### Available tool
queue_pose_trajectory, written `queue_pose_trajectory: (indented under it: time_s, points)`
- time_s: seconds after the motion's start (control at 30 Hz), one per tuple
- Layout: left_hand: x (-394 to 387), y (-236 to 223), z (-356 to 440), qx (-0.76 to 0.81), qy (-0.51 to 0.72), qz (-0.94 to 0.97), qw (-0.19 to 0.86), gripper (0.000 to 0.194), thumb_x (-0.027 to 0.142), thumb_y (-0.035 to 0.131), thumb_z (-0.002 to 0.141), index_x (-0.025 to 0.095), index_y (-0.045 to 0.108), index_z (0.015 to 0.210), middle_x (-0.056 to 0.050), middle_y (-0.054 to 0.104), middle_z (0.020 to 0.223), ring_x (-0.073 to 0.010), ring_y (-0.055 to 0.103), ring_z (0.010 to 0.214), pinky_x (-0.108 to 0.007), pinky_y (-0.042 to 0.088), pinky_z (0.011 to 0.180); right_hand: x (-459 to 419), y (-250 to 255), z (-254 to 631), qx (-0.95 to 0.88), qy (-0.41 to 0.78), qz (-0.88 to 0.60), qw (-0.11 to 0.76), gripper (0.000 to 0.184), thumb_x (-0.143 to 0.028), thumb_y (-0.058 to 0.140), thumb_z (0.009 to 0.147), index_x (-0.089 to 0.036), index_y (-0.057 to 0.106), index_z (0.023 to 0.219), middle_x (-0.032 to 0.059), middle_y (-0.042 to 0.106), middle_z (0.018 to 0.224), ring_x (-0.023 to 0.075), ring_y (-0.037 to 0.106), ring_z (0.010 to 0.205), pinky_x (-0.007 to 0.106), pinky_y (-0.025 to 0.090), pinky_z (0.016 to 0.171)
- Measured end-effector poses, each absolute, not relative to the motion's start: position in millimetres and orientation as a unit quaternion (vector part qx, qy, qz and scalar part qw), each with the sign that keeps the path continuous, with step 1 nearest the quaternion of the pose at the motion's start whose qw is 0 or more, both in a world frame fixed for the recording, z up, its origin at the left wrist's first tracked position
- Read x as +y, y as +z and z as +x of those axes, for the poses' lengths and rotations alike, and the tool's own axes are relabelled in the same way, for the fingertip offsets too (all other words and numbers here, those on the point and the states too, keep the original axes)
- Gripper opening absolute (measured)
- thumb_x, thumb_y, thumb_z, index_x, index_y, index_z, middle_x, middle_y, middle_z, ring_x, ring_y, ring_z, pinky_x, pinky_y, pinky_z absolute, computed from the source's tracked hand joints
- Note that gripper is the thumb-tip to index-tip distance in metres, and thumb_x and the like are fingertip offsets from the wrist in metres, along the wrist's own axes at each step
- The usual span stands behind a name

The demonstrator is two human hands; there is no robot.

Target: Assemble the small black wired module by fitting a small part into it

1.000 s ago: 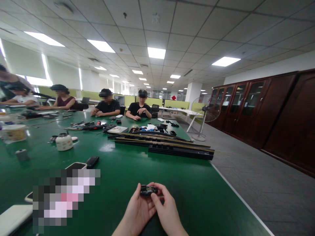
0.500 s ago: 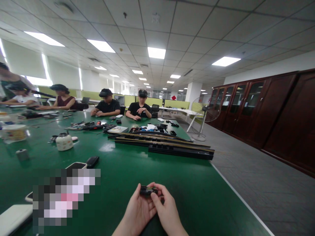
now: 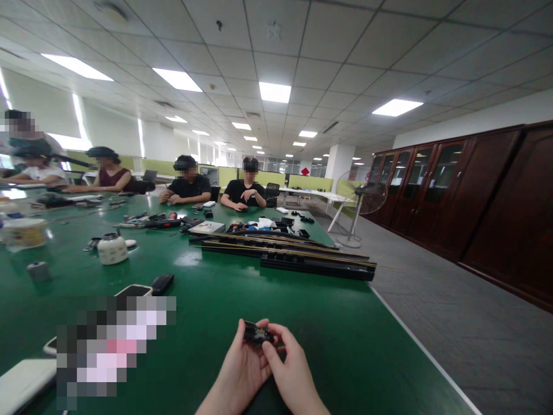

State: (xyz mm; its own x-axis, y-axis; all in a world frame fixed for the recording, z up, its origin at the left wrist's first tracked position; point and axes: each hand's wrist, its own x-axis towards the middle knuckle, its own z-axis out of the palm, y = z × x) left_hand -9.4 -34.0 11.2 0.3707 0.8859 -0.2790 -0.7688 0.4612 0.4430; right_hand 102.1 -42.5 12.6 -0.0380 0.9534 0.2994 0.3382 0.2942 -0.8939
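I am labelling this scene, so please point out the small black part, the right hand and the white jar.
Small black part [image 3: 258, 334]: head view, its visible middle.
Right hand [image 3: 290, 362]: head view, middle of the hand.
White jar [image 3: 113, 251]: head view, front of its body.

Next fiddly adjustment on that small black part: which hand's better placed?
Likely the right hand: its thumb and fingers grip one end of the small black part; the left hand seems busy supporting it.

A: Lighting?
B: Bright rectangular panels [image 3: 275, 93] glow in a tiled ceiling [image 3: 337, 40]; pale blinds [image 3: 108, 129] hang far left.
A: Right side?
B: Dark cabinets [image 3: 479, 190], some glass-fronted, line a white wall [image 3: 479, 123]; grey floor [image 3: 488, 311].
A: Far?
B: Yellow-green partitions [image 3: 311, 183], white desks [image 3: 334, 196], pale column [image 3: 340, 163].
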Motion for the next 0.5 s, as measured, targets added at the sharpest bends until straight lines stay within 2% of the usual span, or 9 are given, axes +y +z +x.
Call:
queue_pose_trajectory:
  time_s: [0.2,0.5]
  points:
    - [-32.3,8.3,-9.6,0.249,0.508,0.117,0.816,0.034,0.047,0.045,0.076,0.021,0.052,0.096,-0.006,0.064,0.084,-0.0193,0.061,0.08,-0.031,0.042,0.073,-44.2,14.2,102.4,-0.645,0.32,-0.499,0.482,0.028,-0.026,0.053,0.074,-0.023,0.058,0.101,0.0054,0.063,0.099,0.0208,0.057,0.088,0.031,0.045,0.078]
    - [-28.5,2.1,-9.4,0.253,0.509,0.129,0.813,0.034,0.048,0.046,0.075,0.021,0.052,0.096,-0.006,0.065,0.08,-0.0198,0.061,0.08,-0.03,0.042,0.072,-43.0,12.8,102.7,-0.645,0.317,-0.494,0.49,0.027,-0.025,0.053,0.073,-0.022,0.059,0.1,0.0058,0.063,0.099,0.0211,0.057,0.089,0.031,0.045,0.078]
